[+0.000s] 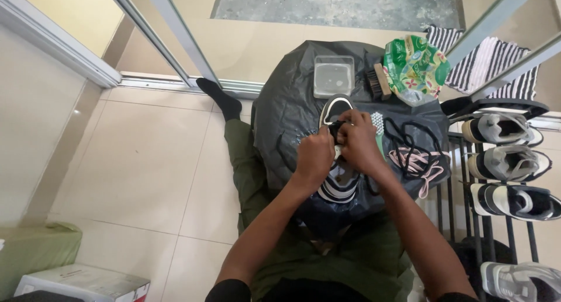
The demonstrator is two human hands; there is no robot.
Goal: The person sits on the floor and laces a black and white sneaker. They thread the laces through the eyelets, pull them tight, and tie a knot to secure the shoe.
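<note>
Person: seated on the tiled floor (146, 156) in olive trousers, one leg in a black sock (219, 97) stretched toward 11 o'clock, both bare forearms reaching forward over the lap.
Left hand (314, 156): curled shut, fingers pinched at the tongue of the sneaker, knuckles up.
Right hand (357, 143): also closed, fingertips pressed to the same spot, touching the left hand; what exactly the fingers pinch is hidden between them.
Sneaker (338, 162): black and white, toe pointing to 12 o'clock, heel toward the person, lying on the black plastic sheet under both hands.
Black plastic sheet (286, 115): draped over a round hump across the lap, carrying everything being worked on.
Small brush (377, 124): white bristles, just beside the right hand at 1 o'clock.
Laces (415, 153): a loose tangle of black and pink ones at 3 o'clock from the hands, on the sheet.
Clear tub (333, 76): a shallow square plastic container at 12 o'clock, beyond the toe of the sneaker.
Wooden brush (381, 82): dark bristles, just right of the tub.
Green pouch (416, 68): crumpled, printed, at 1 o'clock near the sheet's far edge.
Shoe rack (467, 185): black metal bars at 3 o'clock, holding grey, white and black sneakers in a row.
Striped cloth (491, 62): black and white, at 2 o'clock behind the rack.
Sliding door frame (175, 51): grey metal rails at 11 o'clock, glass beyond.
Box (82, 281): white, at 8 o'clock by the near-left corner.
</note>
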